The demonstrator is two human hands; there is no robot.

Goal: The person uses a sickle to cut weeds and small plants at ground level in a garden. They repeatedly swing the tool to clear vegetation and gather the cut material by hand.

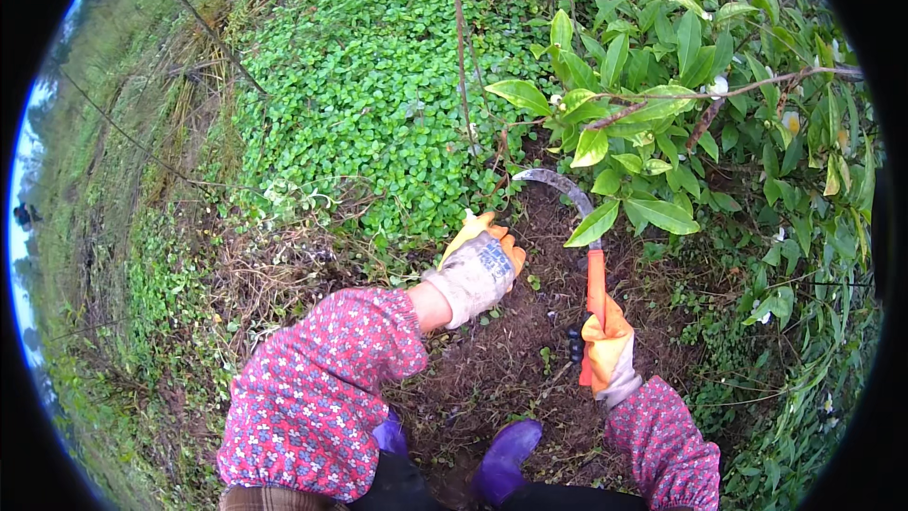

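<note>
My left hand (482, 266), in a white and orange work glove, is at the near edge of a dense patch of low leafy ground cover (369, 99). Its fingers are curled; the glove hides whether anything lies between them. My right hand (608, 351), gloved alike, grips the orange handle of a sickle (596, 277). The sickle's curved metal blade (564, 184) points away and arcs left, over bare soil beside the leafy patch and partly behind leaves of a shrub.
A shrub (660, 113) with glossy leaves and white flowers spreads over the right side. Thin bare stems (461, 35) cross the view above the ground cover. Dry pulled stalks (277, 273) lie at left. Purple boots (507, 458) stand on brown soil (489, 376).
</note>
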